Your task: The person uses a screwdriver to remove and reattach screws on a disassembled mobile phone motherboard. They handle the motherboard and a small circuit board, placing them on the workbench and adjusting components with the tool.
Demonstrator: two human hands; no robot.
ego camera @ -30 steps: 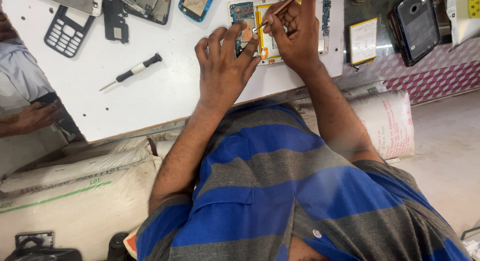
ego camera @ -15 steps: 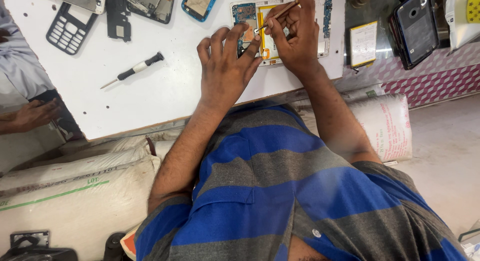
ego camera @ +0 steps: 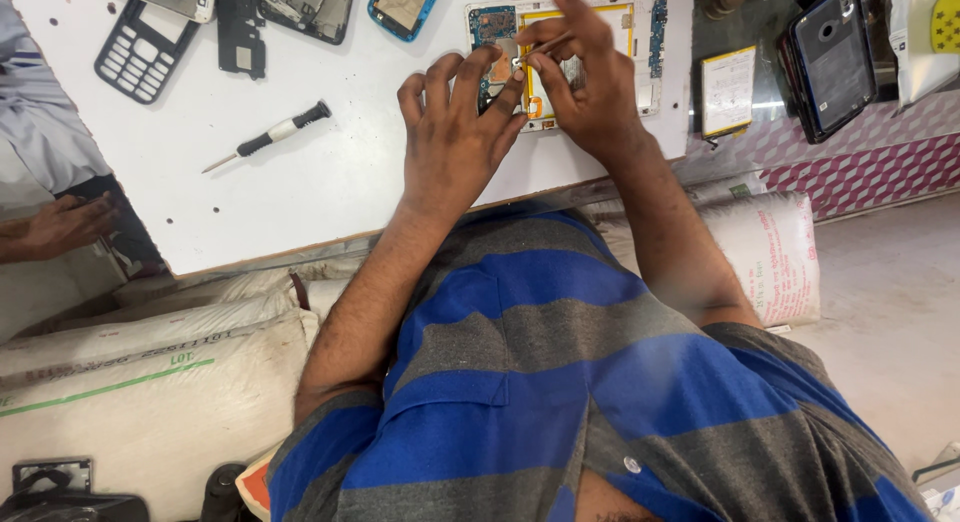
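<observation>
- On white work board (ego camera: 330, 182), far edge, right of centre: opened phone chassis (ego camera: 640, 22) w/ white frame, yellow-bordered centre panel, blue circuit board at its left end.
- Left hand (ego camera: 455, 142): rests on board at chassis's left end, fingers spread apart, fingertips (ego camera: 487, 57) touching the circuit board area. Nothing clamped in it.
- Right hand (ego camera: 590, 92): over chassis centre, thumb + forefinger pinched together on a thin tool (ego camera: 545, 47); tool tip points left toward left-hand fingertips. Tool type: cannot tell, too small.
- Screwdriver (ego camera: 268, 135), black handle w/ white band: lies loose on board, well left of chassis, untouched.
- Black keypad panel (ego camera: 145, 50): far left of chassis, near board corner.
- Blue-rimmed phone part (ego camera: 405, 4): just left of chassis, at far edge.
- Small yellow-edged card (ego camera: 727, 90) and black phone back (ego camera: 830, 57): right of chassis, off the board, on dark glass counter.
- Another person's hand (ego camera: 65, 225): at board's left edge, well apart from chassis.
</observation>
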